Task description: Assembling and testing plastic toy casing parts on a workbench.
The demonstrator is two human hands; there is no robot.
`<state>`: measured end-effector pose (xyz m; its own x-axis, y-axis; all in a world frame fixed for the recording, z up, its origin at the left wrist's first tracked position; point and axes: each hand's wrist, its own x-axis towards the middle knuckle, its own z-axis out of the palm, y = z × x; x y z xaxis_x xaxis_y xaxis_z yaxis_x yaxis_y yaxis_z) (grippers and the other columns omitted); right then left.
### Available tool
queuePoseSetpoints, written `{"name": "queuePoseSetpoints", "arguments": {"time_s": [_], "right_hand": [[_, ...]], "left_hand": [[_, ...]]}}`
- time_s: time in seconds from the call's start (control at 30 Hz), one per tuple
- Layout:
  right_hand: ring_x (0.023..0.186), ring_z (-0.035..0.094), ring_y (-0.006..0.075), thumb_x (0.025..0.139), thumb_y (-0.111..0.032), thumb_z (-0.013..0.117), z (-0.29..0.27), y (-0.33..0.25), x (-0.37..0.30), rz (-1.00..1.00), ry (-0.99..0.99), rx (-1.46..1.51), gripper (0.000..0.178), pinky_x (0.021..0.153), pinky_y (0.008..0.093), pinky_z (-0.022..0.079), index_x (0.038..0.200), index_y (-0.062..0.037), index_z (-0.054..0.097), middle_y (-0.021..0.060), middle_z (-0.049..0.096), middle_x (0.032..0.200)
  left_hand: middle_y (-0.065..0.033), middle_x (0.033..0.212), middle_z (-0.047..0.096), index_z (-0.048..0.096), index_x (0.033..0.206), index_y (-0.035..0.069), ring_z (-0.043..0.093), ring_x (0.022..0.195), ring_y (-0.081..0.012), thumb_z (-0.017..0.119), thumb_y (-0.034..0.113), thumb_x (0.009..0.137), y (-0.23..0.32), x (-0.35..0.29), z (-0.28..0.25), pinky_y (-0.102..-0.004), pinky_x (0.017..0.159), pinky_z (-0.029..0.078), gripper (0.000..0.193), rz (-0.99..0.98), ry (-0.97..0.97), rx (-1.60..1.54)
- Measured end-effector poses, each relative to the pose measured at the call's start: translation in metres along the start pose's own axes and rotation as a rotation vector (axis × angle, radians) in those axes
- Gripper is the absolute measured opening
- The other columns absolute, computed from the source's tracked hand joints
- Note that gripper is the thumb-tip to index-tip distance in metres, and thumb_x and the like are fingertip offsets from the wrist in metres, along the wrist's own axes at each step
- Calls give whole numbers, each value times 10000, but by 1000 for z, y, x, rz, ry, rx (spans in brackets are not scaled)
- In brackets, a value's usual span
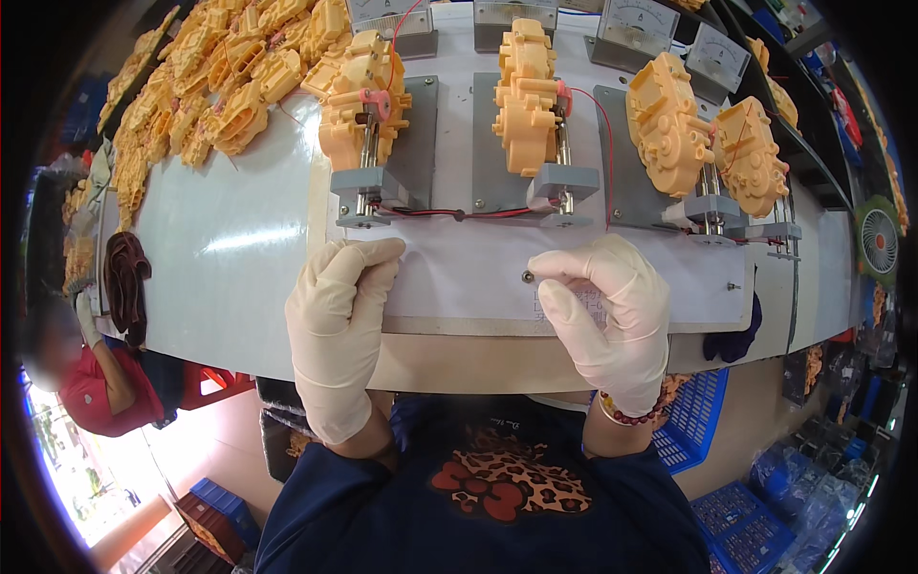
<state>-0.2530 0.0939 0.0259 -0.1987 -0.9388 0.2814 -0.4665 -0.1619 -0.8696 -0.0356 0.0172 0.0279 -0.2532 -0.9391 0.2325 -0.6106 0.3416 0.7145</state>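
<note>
My left hand (337, 320), in a white glove, hovers over the near edge of the white board (459, 297). Its fingers are loosely curled, and I see nothing in them. My right hand (617, 320), gloved too, has a bent forefinger and thumb apart with nothing between them, beside a small metal nut-like piece (528, 276). Ahead of my hands, yellow plastic gearbox housings stand at test fixtures: one at the left (359, 105), one in the middle (525, 100) and two at the right (666, 129), (754, 158). Grey clamp blocks (564, 180) with metal pins stand against them.
Analog meters (635, 31) line the back. Red and black wires (459, 214) link the fixtures. Many yellow housings (220, 77) are heaped at far left, near a brown cloth (126, 277). A small screw (733, 286) lies right. Another person (110, 383) is at left; blue crates (693, 421) stand below right.
</note>
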Motion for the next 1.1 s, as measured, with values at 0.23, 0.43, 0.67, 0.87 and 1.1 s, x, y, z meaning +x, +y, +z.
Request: {"name": "queuePoseSetpoints", "arguments": {"time_s": [0.23, 0.43, 0.67, 0.87, 1.1], "right_hand": [[750, 617, 248, 763, -74, 766, 2, 3, 1, -82, 57, -76, 190, 669, 347, 493, 938, -88, 692, 50, 661, 832], [740, 572, 272, 711, -65, 772, 8, 3, 0, -164, 146, -245, 243, 658, 381, 459, 930, -116, 679, 41, 621, 819], [750, 553, 247, 716, -128, 783, 10, 4, -1, -200, 70, -416, 222, 715, 381, 417, 910, -136, 676, 16, 584, 786], [726, 550, 235, 733, -122, 767, 12, 5, 0, -231, 80, -414, 158, 700, 383, 406, 856, -146, 671, -10, 578, 777], [661, 514, 218, 664, -29, 768, 11, 6, 5, -335, 47, -458, 187, 639, 352, 379, 791, -137, 682, -5, 567, 709]], "left_hand": [[-89, 854, 670, 714, 970, 43, 628, 765, -219, 722, 20, 823, 0, 0, 3, -302, 706, 495, 150, -21, 23, -29], [-85, 829, 662, 713, 958, 39, 620, 754, -212, 737, 29, 811, -3, -2, 5, -301, 695, 490, 149, -1, 58, -20], [-44, 701, 581, 658, 782, 51, 563, 614, -171, 822, 77, 741, -10, -1, 11, -293, 575, 450, 171, 76, 67, 93], [-22, 664, 559, 633, 739, 51, 554, 579, -145, 835, 69, 726, -8, -1, 13, -275, 521, 430, 203, 12, 76, -17], [-24, 666, 550, 641, 746, 48, 556, 583, -142, 829, 63, 733, -6, -1, 14, -272, 520, 431, 189, 39, 113, -9]]}}
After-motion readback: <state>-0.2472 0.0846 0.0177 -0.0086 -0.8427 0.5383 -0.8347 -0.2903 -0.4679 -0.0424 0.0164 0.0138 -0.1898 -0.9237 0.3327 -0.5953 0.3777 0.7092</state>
